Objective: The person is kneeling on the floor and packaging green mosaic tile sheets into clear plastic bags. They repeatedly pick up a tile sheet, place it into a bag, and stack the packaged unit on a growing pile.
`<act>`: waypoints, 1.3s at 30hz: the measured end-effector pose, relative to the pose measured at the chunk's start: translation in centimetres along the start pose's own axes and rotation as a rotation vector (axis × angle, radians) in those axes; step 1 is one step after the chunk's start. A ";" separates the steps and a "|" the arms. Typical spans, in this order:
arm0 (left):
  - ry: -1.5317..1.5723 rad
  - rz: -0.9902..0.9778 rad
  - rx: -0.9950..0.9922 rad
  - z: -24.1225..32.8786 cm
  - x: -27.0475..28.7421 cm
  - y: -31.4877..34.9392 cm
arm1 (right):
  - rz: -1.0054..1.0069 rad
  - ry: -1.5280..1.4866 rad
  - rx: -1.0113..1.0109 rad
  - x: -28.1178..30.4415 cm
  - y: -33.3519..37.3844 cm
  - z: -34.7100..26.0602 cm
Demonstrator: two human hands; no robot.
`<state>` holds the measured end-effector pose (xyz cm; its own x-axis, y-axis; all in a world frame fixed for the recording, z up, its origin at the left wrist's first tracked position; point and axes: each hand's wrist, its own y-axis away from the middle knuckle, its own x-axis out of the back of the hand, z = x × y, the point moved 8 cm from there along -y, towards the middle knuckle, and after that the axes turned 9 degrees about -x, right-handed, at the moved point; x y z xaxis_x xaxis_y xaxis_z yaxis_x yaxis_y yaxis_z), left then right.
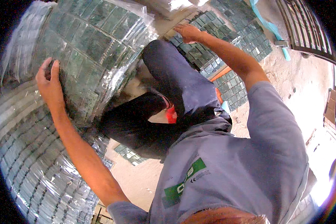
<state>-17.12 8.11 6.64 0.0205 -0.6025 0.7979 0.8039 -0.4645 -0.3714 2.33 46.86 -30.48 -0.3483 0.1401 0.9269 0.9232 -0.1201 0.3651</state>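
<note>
My left hand (pixel 50 82) is at the side of a large stack of green square tiles (pixel 82 48), its thumb and fingers apart and curved, with nothing seen between them. Clear plastic wrap (pixel 117 76) lies shiny along the stack's edge. My right arm reaches out to the far side, and my right hand (pixel 190 33) is over or on sheets of small green mosaic tiles (pixel 205 54) on the floor. Its fingers stretch to the left, and I see nothing held. Whether its palm touches the tiles, I cannot tell.
More wrapped tile stacks (pixel 44 168) rise at the near left. My bent knees (pixel 162 56) are between the two hands. An orange strip (pixel 219 95) lies by the tile sheets. A light blue strip (pixel 267 24) runs beside a dark metal rack (pixel 306 30) at the far right.
</note>
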 end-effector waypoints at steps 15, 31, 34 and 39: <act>-0.056 0.019 -0.018 1.8 0.0 0.5 | 0.026 -0.041 0.234 0.4 0.6 -0.6; -0.123 -0.035 -0.128 -0.2 -0.8 -0.9 | -0.038 -0.017 0.137 11.5 16.3 3.9; -0.127 -0.022 -0.127 -0.9 -0.5 -0.9 | 0.082 -0.050 0.088 16.0 22.5 6.5; -0.018 -0.015 -0.168 -1.6 -1.0 -1.4 | 0.281 -0.399 -0.101 25.6 33.4 8.7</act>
<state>-19.27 8.34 5.58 0.0215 -0.5838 0.8116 0.6938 -0.5758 -0.4325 25.64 54.97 4.69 0.0195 0.4509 0.8923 0.9451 -0.2994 0.1307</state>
